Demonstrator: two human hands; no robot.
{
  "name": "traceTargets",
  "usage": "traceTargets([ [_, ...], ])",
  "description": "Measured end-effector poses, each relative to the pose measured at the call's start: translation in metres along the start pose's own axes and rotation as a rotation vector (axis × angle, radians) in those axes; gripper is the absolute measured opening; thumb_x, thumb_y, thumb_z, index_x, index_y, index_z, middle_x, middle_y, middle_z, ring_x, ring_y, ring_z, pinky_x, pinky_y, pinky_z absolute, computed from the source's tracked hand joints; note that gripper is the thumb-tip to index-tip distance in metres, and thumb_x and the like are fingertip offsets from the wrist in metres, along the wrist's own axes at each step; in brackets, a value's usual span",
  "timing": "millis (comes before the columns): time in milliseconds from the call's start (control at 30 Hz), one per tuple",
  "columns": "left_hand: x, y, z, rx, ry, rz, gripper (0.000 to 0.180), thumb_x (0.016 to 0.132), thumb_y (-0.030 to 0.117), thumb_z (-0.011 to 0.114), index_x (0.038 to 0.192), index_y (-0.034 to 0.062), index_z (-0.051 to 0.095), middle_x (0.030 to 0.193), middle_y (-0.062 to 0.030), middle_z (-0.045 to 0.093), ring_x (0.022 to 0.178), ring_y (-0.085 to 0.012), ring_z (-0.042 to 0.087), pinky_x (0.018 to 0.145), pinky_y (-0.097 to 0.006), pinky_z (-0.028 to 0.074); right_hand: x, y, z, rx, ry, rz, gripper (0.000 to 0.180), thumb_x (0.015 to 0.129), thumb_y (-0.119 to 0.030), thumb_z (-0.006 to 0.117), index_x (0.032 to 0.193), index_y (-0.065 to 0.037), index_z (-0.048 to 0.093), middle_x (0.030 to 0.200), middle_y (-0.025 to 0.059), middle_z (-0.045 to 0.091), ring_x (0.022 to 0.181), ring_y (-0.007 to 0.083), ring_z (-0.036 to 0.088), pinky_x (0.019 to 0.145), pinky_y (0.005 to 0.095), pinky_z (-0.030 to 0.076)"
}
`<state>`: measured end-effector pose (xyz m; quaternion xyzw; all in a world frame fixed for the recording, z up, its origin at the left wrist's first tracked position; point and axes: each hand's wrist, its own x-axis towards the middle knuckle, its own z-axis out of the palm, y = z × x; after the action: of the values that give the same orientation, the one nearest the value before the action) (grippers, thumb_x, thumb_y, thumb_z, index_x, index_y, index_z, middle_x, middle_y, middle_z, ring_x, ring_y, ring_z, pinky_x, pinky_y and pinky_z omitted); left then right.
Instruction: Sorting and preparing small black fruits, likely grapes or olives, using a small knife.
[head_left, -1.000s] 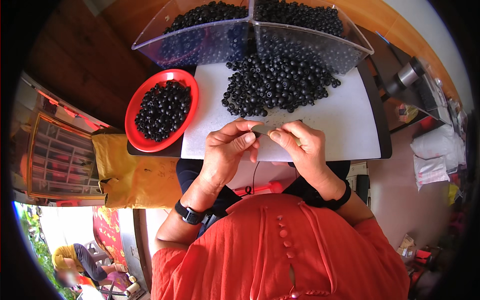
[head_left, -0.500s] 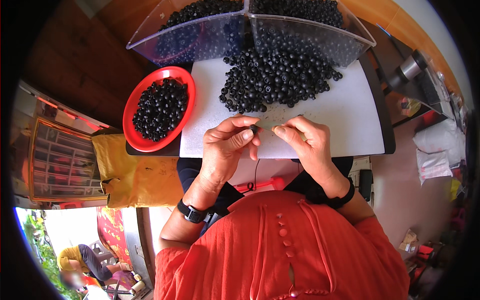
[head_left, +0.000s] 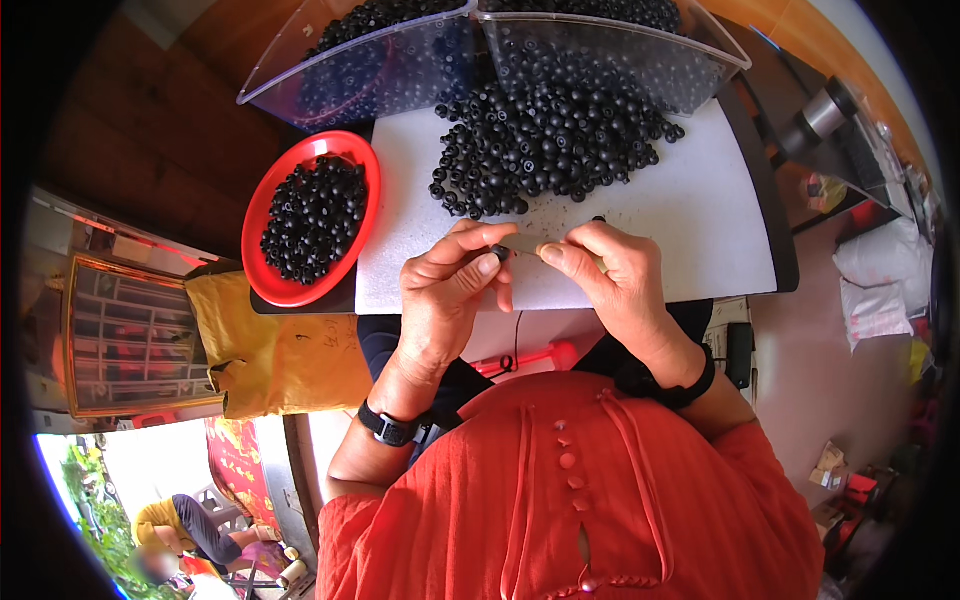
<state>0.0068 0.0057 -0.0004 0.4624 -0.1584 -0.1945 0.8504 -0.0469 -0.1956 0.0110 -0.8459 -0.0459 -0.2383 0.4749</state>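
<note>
My left hand (head_left: 445,285) pinches a small black round piece (head_left: 499,253), hollow like its neighbours, between thumb and fingers. In my right hand (head_left: 618,272) is a thin, flat greyish knife blade (head_left: 524,243), gripped between thumb and curled forefinger. The blade's tip meets the piece or lies right against it; the exact contact is hidden by my left fingers. Both hands are over the front part of a white board (head_left: 700,235). Just beyond them, a heap of the same black pieces (head_left: 545,140) spreads across the board.
Left of the board stands a red plate (head_left: 253,240) full of black pieces. Two clear plastic bins (head_left: 370,75) of them line the far side. A steel flask (head_left: 826,108) stands at right. Yellow sacking (head_left: 290,350) hangs at left; a seated person (head_left: 205,530) is beyond.
The whole view has shifted slightly. Both hands keep their grips, and the blade shows more broadly beside the piece.
</note>
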Motion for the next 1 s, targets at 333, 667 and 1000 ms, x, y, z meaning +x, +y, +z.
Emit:
traceTargets([
  [333,-0.002,0.0,0.003,0.06,0.01,0.025,0.027,0.099,-0.009,0.058,0.122,-0.0063,0.071,0.113,-0.0103,0.061,0.087,-0.0166,0.064,0.065,-0.03,0.059,0.003,0.004,-0.002,0.024,-0.028,-0.032,0.029,0.091,-0.021,0.08,0.075,-0.002,0.064,0.062,0.0113,0.059,0.05,0.0218,0.053,0.049,0.0362,0.041],
  [667,-0.004,0.003,0.005,0.043,0.059,-0.017,0.024,0.099,-0.01,0.056,0.116,-0.007,0.071,0.112,-0.0104,0.061,0.083,-0.0171,0.065,0.062,-0.03,0.059,0.004,0.008,-0.007,-0.006,-0.089,-0.103,0.029,0.087,-0.019,0.083,0.075,-0.002,0.064,0.061,0.0096,0.057,0.049,0.0211,0.052,0.049,0.0359,0.041],
  [1000,-0.003,0.001,0.005,0.027,0.033,0.004,0.025,0.1,-0.008,0.056,0.12,-0.0071,0.071,0.111,-0.0102,0.061,0.083,-0.0182,0.065,0.063,-0.031,0.059,0.001,0.009,-0.004,0.076,-0.028,-0.032,0.028,0.091,-0.02,0.081,0.078,-0.002,0.066,0.06,0.0085,0.056,0.05,0.0158,0.047,0.048,0.0333,0.039],
])
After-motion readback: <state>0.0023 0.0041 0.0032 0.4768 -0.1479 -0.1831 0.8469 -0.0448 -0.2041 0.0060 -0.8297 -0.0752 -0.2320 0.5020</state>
